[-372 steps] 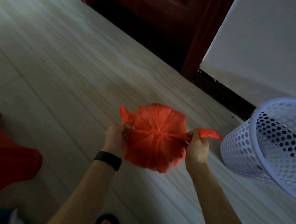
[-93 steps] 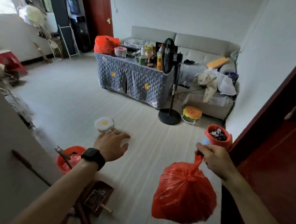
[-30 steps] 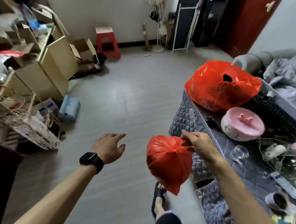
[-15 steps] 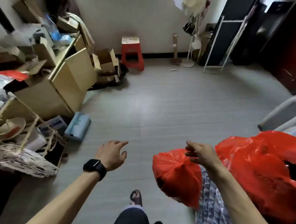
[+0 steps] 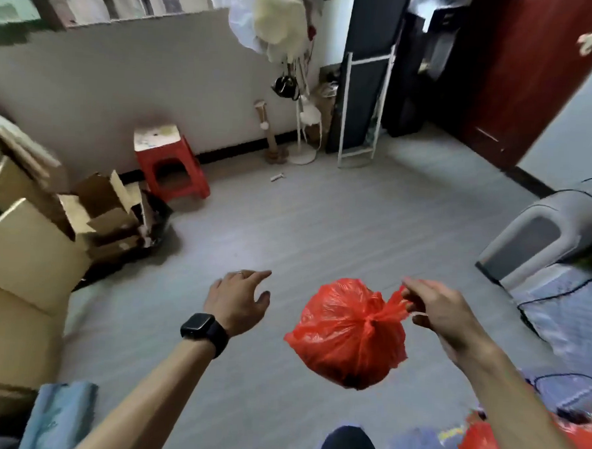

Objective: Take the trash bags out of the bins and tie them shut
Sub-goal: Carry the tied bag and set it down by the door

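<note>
**Tied red trash bag hangs from the right hand, above the floor**

The right hand [image 5: 444, 314] pinches the twisted tail of the red trash bag [image 5: 347, 333] in curled fingers. The bag's bulk hangs below and to the left of that hand, clear of the floor [image 5: 322, 225], with its knotted neck slanting up toward the pinch. The left hand [image 5: 239, 298] is empty, its fingers loosely spread, near the bag's left side but apart from it. Setting the bag down looks like the right hand's job alone.
</note>
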